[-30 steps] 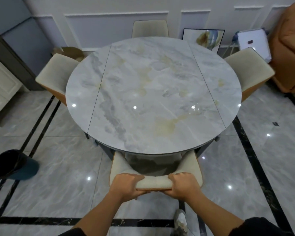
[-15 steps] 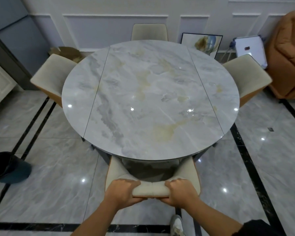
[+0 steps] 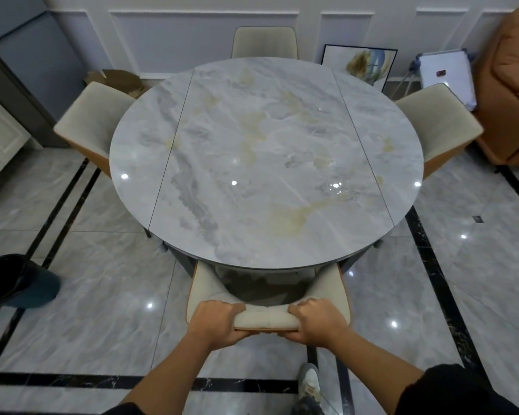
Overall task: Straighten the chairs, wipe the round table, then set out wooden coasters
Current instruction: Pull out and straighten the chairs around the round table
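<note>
The near chair (image 3: 268,317) sits tucked against the near edge of the round counter (image 3: 264,163), its seat partly under the top; its padded backrest top edge lies between both hands, the left hand (image 3: 218,323) clenched around the left part and the right hand (image 3: 318,322) clenched around the right part, fingers (image 3: 307,307) curled over the far face, a bare strip of cushion showing between them; three more chairs ring the counter: the left chair (image 3: 93,124), the far chair (image 3: 265,41) and the right chair (image 3: 435,121); the counter's marble top carries only light glints; a dark bin (image 3: 15,281) stands on the floor at the left, its contents unreadable; an open cardboard box (image 3: 120,80) sits by the far wall.
</note>
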